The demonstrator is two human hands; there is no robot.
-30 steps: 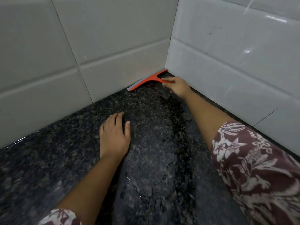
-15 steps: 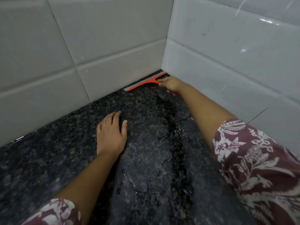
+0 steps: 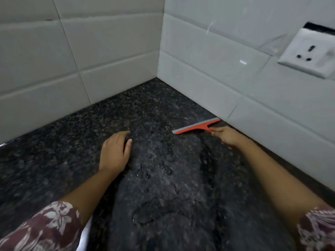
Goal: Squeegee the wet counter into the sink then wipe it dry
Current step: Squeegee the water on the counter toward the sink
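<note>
An orange squeegee [image 3: 196,126] with a grey rubber blade lies blade-down on the dark speckled granite counter [image 3: 72,142], close to the right tiled wall. My right hand [image 3: 226,136] is shut on its handle. My left hand [image 3: 116,151] rests flat on the counter, fingers apart, to the left of the squeegee. Water beads and a wet streak [image 3: 168,171] show on the stone between my arms. A shiny metal edge [image 3: 85,236], possibly the sink rim, shows at the bottom left under my sleeve.
White tiled walls [image 3: 108,51] meet in a corner behind the counter. A white wall socket [image 3: 308,53] sits on the right wall, high up. Patterned maroon sleeves cover both upper arms.
My right hand has pulled the squeegee out of the back corner, towards me along the right wall. My left hand stays flat on the counter. The view has tilted and the socket came into view.
</note>
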